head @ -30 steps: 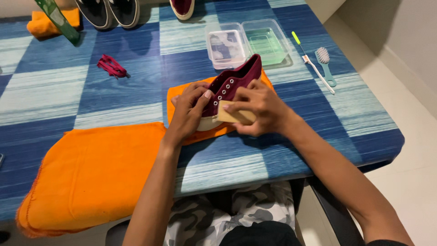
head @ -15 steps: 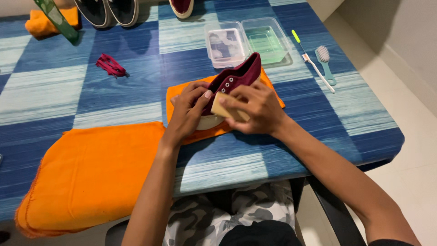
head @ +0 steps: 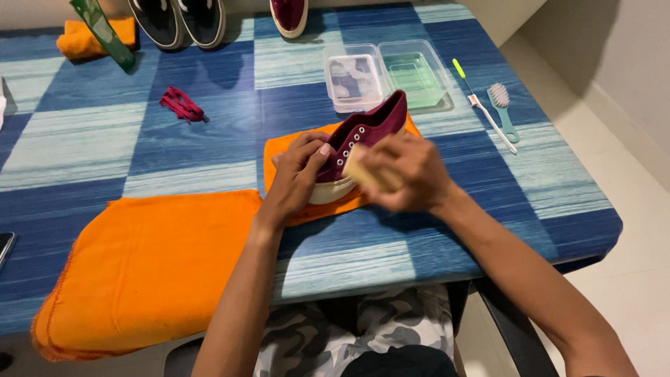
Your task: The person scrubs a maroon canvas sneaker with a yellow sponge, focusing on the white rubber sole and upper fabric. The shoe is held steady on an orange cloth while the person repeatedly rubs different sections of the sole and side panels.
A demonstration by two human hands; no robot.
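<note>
Head view: the right hand point(head: 412, 171) is gripping a tan sponge block point(head: 368, 174) against the maroon sneaker point(head: 366, 136), which the left hand point(head: 296, 174) is clasping on a small orange cloth point(head: 293, 146) on the counter point(head: 209, 139). Scrubbing seems underway; the next stroke needs steady bracing.

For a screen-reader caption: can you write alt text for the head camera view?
A person's left hand steadies a maroon sneaker on a small orange cloth while the right hand holds a tan block against its side. The blue checked table also holds a larger orange cloth, two clear containers, brushes and maroon laces.
</note>
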